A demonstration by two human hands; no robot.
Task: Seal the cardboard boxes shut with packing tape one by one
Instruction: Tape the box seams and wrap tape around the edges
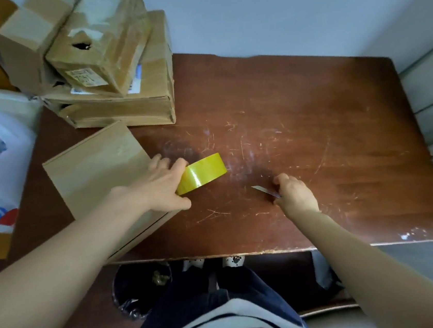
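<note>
On the scratched brown wooden table (313,125), a flat tan cardboard box (97,172) lies at the near left corner with its flaps down. No tape is visible on its top face. Its longer sides appear to run from far to near, skewed a little to the right at the near end.

The left hand (161,186) reaches across the box's right edge. Its thumb and fingers are curled round a roll of yellow packing tape (201,173), which stands on its rim just right of the box. I cannot tell whether the roll rests on the wood or is lifted off it.

The right hand (296,195) is further right, apart from both roll and box. Its fingers are closed round a small knife with a pale blade (264,191), which points left toward the roll.

The box lies left of both hands, and the left hand is plainly the nearer, its wrist already over the cardboard. Starting a strip probably means carrying the roll back left over the top face, then running it along the flap seam. The knife hand must cross the open table to cut.

A stack of worn cardboard boxes (121,93) waits at the far left.
</note>
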